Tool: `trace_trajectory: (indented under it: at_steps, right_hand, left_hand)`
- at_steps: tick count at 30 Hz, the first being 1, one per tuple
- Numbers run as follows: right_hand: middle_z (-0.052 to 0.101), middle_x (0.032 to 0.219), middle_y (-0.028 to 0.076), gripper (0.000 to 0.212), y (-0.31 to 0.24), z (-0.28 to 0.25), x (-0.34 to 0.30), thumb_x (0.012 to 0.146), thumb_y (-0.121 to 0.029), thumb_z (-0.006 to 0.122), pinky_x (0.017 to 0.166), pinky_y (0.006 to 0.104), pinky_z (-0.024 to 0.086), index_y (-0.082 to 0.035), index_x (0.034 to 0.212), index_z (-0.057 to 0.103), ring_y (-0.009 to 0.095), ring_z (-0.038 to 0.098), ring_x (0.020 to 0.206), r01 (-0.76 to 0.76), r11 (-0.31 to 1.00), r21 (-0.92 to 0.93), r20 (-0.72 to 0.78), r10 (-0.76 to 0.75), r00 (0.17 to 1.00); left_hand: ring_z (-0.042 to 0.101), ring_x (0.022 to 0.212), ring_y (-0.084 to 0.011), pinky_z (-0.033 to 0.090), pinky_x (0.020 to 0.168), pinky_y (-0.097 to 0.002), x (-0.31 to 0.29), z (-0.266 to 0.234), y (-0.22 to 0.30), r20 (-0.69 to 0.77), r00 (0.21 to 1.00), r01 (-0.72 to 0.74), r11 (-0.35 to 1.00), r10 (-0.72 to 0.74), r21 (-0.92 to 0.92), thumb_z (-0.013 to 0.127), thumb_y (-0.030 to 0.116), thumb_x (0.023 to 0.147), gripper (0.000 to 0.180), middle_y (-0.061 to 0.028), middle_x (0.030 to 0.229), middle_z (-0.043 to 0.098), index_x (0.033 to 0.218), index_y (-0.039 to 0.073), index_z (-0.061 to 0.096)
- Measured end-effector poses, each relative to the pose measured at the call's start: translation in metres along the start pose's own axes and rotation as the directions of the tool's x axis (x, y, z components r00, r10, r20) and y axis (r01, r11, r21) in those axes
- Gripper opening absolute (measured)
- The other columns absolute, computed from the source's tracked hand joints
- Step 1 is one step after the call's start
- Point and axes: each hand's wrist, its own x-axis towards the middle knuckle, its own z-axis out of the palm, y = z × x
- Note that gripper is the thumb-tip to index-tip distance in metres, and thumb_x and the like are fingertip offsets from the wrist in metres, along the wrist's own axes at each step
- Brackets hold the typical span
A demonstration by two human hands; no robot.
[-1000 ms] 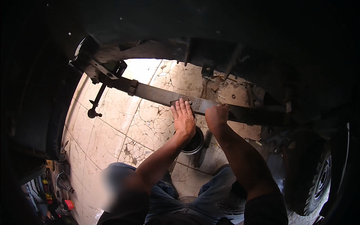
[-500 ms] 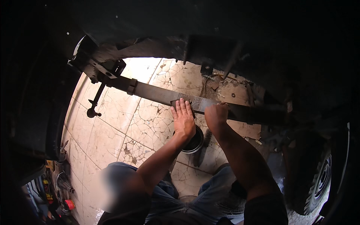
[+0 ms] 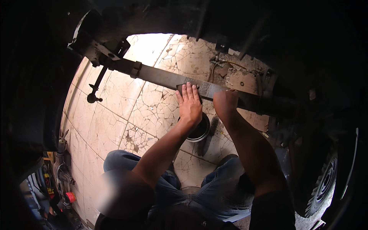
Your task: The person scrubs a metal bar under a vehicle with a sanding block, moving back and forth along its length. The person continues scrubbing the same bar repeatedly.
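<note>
A long flat steel bar like a leaf spring (image 3: 158, 75) runs across the view, from the upper left down to the right. My left hand (image 3: 190, 107) lies with its fingers stretched out over a dark flat piece (image 3: 179, 87) at the bar's near side; most of that piece is under the palm. Just to the right, my right hand (image 3: 225, 102) is curled closed at the bar, by a lighter, scuffed patch (image 3: 209, 89). What its fingers hold is hidden. A band clamp (image 3: 136, 69) wraps the bar farther left.
A rod with a ball-like end (image 3: 92, 98) hangs at the left. Under my hands, a round dark container (image 3: 206, 132) stands on the cracked tile floor (image 3: 111, 134). Dark vehicle bodywork (image 3: 153, 15) spans overhead. A tyre (image 3: 324, 184) is at the right, and tools (image 3: 63, 176) lie lower left.
The whole scene has shifted up in the view, mostly from head movement. Both hands keep their places on the bar, the left flat and the right closed.
</note>
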Motion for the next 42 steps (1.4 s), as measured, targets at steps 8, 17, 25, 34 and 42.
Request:
trace_trajectory:
  at_steps: [8, 17, 25, 34, 42]
  right_hand:
    - [0.072, 0.082, 0.011, 0.012, 0.007, -0.012, -0.005, 0.081, -0.010, 0.064, 0.073, 0.0379, 0.054, -0.012, 0.076, 0.074, 0.028, 0.072, 0.084, 0.082, 0.993, 0.088, 0.042, -0.086, 0.995]
    - [0.073, 0.089, 0.013, 0.014, 0.001, 0.000, -0.002, 0.082, -0.013, 0.063, 0.077, 0.0397, 0.053, -0.010, 0.083, 0.076, 0.033, 0.070, 0.094, 0.022, 0.999, -0.044, -0.029, -0.023, 0.999]
    - [0.073, 0.092, 0.018, 0.014, 0.003, -0.005, -0.003, 0.080, -0.012, 0.064, 0.080, 0.0414, 0.053, -0.008, 0.085, 0.076, 0.036, 0.068, 0.098, 0.037, 0.999, -0.010, 0.007, -0.037, 0.999]
    - [0.072, 0.078, 0.009, 0.013, 0.005, -0.003, -0.003, 0.081, -0.011, 0.063, 0.070, 0.0378, 0.054, -0.015, 0.076, 0.075, 0.027, 0.071, 0.080, 0.064, 0.993, 0.100, 0.012, -0.065, 0.998]
    - [0.073, 0.086, 0.011, 0.012, 0.001, 0.003, -0.004, 0.080, -0.011, 0.064, 0.074, 0.0381, 0.053, -0.012, 0.081, 0.076, 0.031, 0.069, 0.093, 0.019, 0.999, -0.041, -0.065, -0.021, 0.998]
  left_hand:
    - [0.006, 0.150, -0.0374, -0.002, 0.116, -0.0622, 0.024, -0.031, -0.006, 0.180, 0.984, -0.010, 0.997, -0.003, 0.073, 0.057, 0.020, 0.086, 0.083, -0.0197, 0.162, 0.007, 0.153, -0.002, 0.012]
    - [0.005, 0.150, -0.0355, 0.001, 0.116, -0.0619, 0.020, -0.032, -0.009, 0.154, 0.988, -0.023, 0.998, 0.014, 0.057, 0.060, 0.023, 0.082, 0.089, -0.0183, 0.162, 0.008, 0.153, -0.002, 0.013]
    - [0.005, 0.150, -0.0365, 0.000, 0.117, -0.0606, 0.011, -0.019, -0.007, 0.100, 0.995, -0.026, 0.999, 0.023, 0.028, 0.055, 0.020, 0.084, 0.084, -0.0196, 0.162, 0.008, 0.153, -0.002, 0.013]
    - [0.007, 0.149, -0.0376, 0.002, 0.116, -0.0619, 0.015, -0.026, -0.005, 0.131, 0.991, -0.015, 0.997, 0.005, 0.071, 0.062, 0.022, 0.079, 0.092, -0.0212, 0.161, 0.009, 0.153, -0.003, 0.013]
    - [0.007, 0.150, -0.0324, 0.000, 0.115, -0.0632, -0.001, -0.019, -0.016, 0.048, 0.996, -0.075, 0.997, 0.076, -0.034, 0.056, 0.014, 0.081, 0.084, -0.0175, 0.162, 0.010, 0.153, 0.000, 0.015]
